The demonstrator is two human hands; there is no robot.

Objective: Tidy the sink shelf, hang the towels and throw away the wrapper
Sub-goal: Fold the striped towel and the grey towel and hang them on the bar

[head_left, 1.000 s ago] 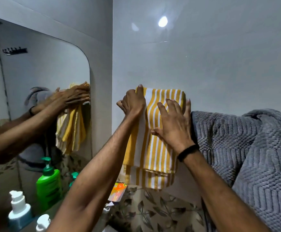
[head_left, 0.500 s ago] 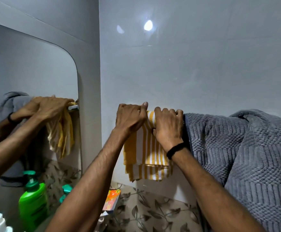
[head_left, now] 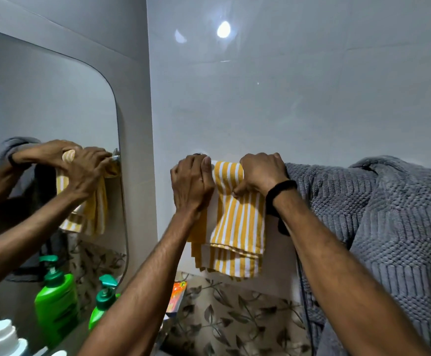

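Dim, cool indoor light, with glare on the glossy wall tiles.

A bright oval hotspot (head_left: 223,29) and a fainter one beside it are reflected high on the wall tiles (head_left: 311,98) (an overhead lamp, itself unseen). Soft shadows are cast under the striped towel (head_left: 237,217). The mirror (head_left: 42,104) reflection is rendered softer, the lower-left bottles are blurred, and straight lines are bent toward the edges.

Striped towel (head_left: 237,219): yellow/white, folded, draped over the wall rail at its left end, layered edges hanging down. Grey towel (head_left: 388,217): thick, textured, bunched over the rail just right of it, hanging much lower. Orange wrapper (head_left: 176,296): below the striped towel, against the leaf-pattern tiles, partly hidden.
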